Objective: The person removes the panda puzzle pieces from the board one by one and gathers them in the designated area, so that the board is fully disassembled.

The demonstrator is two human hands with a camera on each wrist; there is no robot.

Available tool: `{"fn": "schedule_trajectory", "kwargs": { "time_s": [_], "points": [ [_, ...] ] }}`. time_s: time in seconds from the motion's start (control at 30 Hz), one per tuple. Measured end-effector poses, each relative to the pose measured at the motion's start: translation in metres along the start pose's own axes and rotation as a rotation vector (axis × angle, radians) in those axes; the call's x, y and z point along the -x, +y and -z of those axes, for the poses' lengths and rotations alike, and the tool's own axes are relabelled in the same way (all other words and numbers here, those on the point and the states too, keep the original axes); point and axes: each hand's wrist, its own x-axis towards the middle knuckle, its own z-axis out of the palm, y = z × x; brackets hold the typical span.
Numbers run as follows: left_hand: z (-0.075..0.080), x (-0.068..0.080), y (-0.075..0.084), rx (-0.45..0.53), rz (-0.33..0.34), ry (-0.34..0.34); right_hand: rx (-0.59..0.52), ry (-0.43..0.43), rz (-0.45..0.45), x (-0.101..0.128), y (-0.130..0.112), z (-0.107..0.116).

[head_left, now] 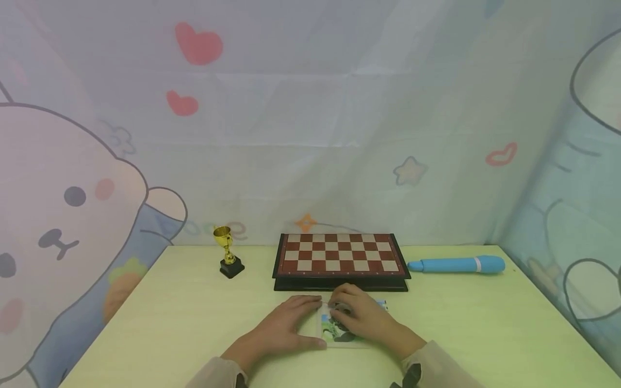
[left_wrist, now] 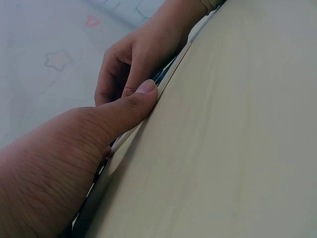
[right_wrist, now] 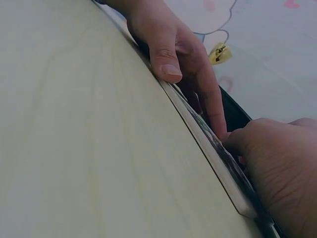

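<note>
A thin flat clear case with a printed picture inside lies on the pale green table, just in front of a chessboard. My left hand rests at its left side, fingers straight on top and thumb pressed against the near edge. The right hand lies over the case with curled fingers that pinch at its top. In the left wrist view my left hand thumbs the case rim, with the right hand beyond. The right wrist view shows the case edge, the left hand and the right hand.
A brown and cream chessboard on a black base stands at the table's back middle. A small gold trophy is to its left, a blue cylindrical wand to its right. Cartoon-print cloth walls close in the table on three sides.
</note>
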Motion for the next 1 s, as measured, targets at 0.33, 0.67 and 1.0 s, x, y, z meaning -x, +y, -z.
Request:
{"fn": "schedule_trajectory", "kwargs": {
  "time_s": [0.33, 0.67, 1.0],
  "points": [
    [0.0003, 0.0006, 0.0015, -0.017, -0.017, 0.007, 0.027, 0.031, -0.008, 0.0020, -0.0004, 0.0003],
    [0.0022, 0.0029, 0.0031, 0.012, 0.000, -0.008, -0.015, -0.017, -0.040, 0.0035, 0.0009, -0.0016],
    [0.0013, 0.0020, 0.0035, 0.012, 0.001, -0.001, -0.023, -0.035, -0.058, 0.0025, -0.0007, 0.0007]
  ]
}}
